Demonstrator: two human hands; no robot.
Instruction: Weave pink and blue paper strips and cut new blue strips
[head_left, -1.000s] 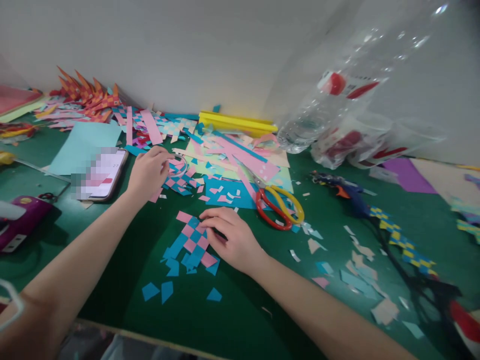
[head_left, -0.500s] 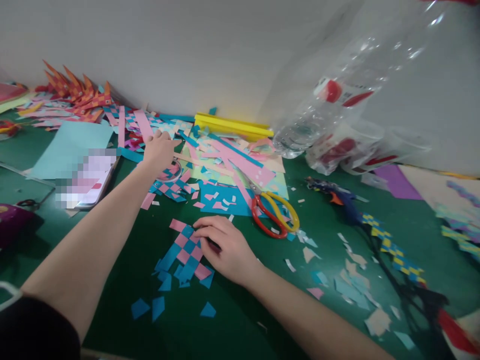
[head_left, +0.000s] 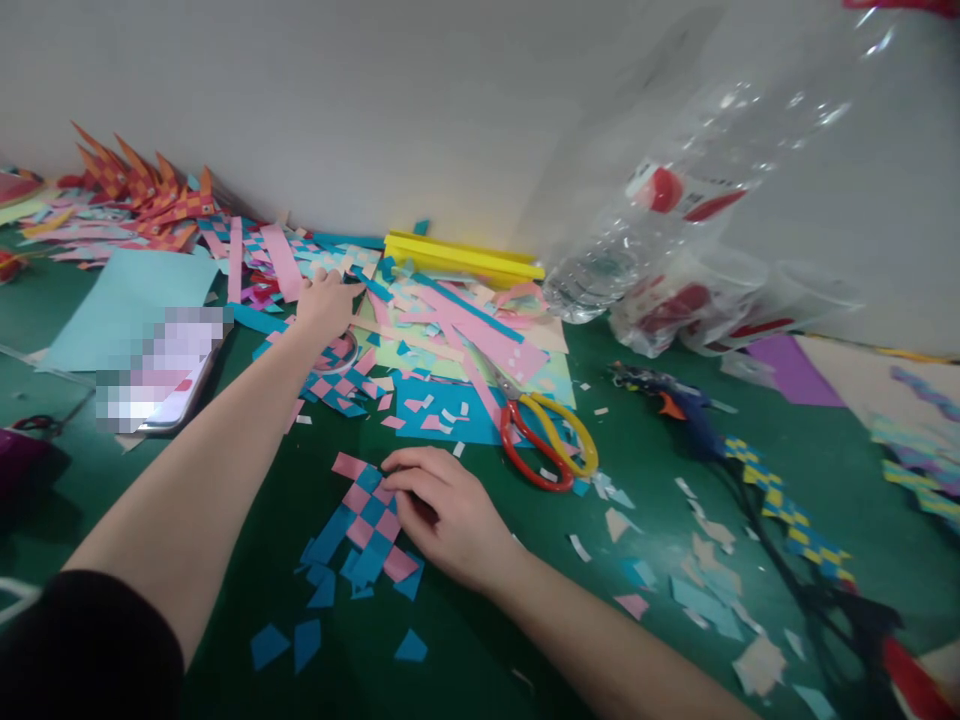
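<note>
My left hand [head_left: 328, 305] reaches to the back of the green table, over a heap of pink and blue paper strips [head_left: 281, 262]. Its fingers are apart, and I see nothing held in them. A roll of tape [head_left: 341, 352] lies just below this hand, partly covered. Nearer to me, a pink and blue woven paper piece [head_left: 373, 517] lies flat, with small blue paper pieces around its lower end. My right hand [head_left: 446, 515] rests beside it, fingers bent, thumb and fingertips closed at its upper right edge. Scissors [head_left: 547, 435] with red and yellow handles lie beyond the right hand.
A phone [head_left: 187, 375] and light blue paper [head_left: 135, 300] lie at left. At the wall stand a yellow paper strip [head_left: 461, 260], a large plastic bottle [head_left: 675, 190] and plastic cups [head_left: 720, 295]. A glue gun [head_left: 690, 410] lies at right among paper scraps [head_left: 705, 590].
The view has shifted slightly. My left hand has moved a little to the right over the strips. My right hand stays at the woven paper piece.
</note>
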